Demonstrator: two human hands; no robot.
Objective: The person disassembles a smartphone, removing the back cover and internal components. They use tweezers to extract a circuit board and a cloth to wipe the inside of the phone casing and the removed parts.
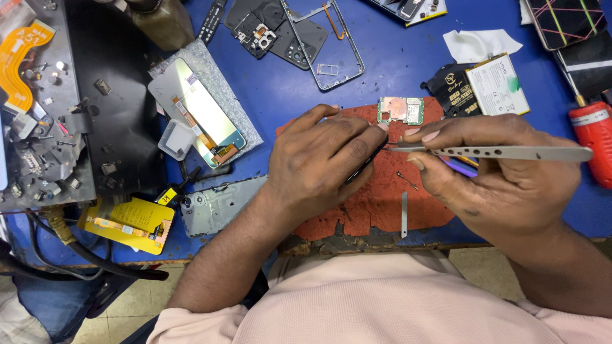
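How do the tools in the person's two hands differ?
The left hand holds a thin black tool, mostly hidden under its fingers. The right hand holds silver perforated tweezers, longer, lying level and in plain view. The black tool slants upward. Both tips meet just below the small green circuit board.

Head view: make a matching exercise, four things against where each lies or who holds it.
Things:
1. tweezers
2. circuit board
3. screen panel
4. red screwdriver

Places:
A. on a grey foam pad, left of the hands
B. at the far right edge of the blue table
C. held in the right hand
D. at the top edge of the worn red mat

Pairs: 1-C, 2-D, 3-A, 4-B
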